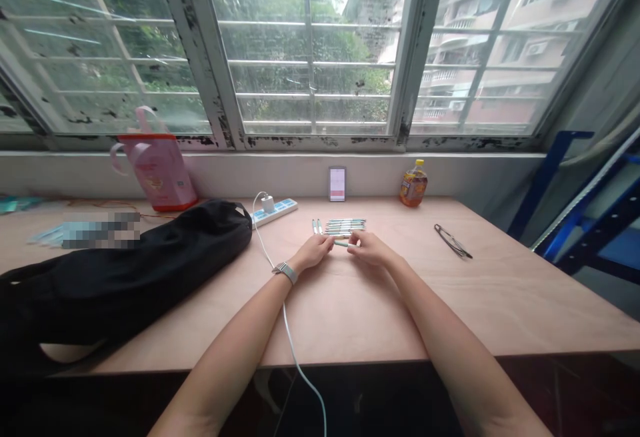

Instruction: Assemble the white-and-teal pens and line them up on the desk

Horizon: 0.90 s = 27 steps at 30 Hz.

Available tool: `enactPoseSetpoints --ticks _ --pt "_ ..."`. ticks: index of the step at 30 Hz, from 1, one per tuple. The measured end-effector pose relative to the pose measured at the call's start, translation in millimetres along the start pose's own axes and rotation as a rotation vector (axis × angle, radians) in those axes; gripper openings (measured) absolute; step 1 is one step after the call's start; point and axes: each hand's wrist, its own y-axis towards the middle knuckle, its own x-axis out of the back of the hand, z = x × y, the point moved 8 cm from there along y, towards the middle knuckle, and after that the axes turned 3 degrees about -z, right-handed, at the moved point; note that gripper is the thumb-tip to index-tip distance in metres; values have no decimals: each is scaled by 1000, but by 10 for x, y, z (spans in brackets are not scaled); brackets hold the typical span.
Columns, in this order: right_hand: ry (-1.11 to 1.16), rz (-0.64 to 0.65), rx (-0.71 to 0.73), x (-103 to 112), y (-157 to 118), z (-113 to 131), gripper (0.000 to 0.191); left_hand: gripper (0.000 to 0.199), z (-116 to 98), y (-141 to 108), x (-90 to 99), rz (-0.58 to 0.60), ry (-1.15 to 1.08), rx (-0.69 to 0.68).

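Pinching a slim pale-green and white pen (pixel 342 244) at its two ends, a person's left hand (pixel 314 252) and right hand (pixel 370 248) met on the near side of the smartphone (pixel 337 184), low over the wooden desk (pixel 355 317). The left thumb and forefinger were closed on one end, the right thumb and fingertips on the other; how firmly each pressed could not be told. The pen looked light and stiff, its smooth, round barrel likely to roll or slip if held loosely, and hardly fragile; a light pinch at mid-barrel would have suited lifting it, and one at each end, turning it level. Between the smartphone and the hands lay a stack of similar pens (pixel 345 226), with two pens (pixel 317 226) side by side just to its left. Both forearms reached in from the near edge, converging toward the smartphone, palms turned mostly down, a wristwatch (pixel 287 271) on the left wrist.
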Motion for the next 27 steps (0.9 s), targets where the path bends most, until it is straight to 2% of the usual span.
enactPoseSetpoints --ticks 5,8,12,15,18,22,27 --pt "17 11 3 -10 -5 26 10 51 -31 -6 4 -1 9 -13" --pt "32 45 -8 -40 -6 31 26 51 -37 -5 2 4 22 -16" --pt "-12 0 -6 -24 -2 3 9 52 -35 -4 -4 10 32 -11" --pt "-2 -12 1 -22 4 -16 15 50 -39 -7 -8 13 32 -6" --pt "29 18 29 -35 7 11 11 50 -48 -8 -10 11 32 -13" --pt "10 27 29 -29 -3 46 23 51 -46 -3 -18 15 39 -16" --pt "2 27 -5 -38 -9 10 3 51 -45 0 -16 10 48 -25"
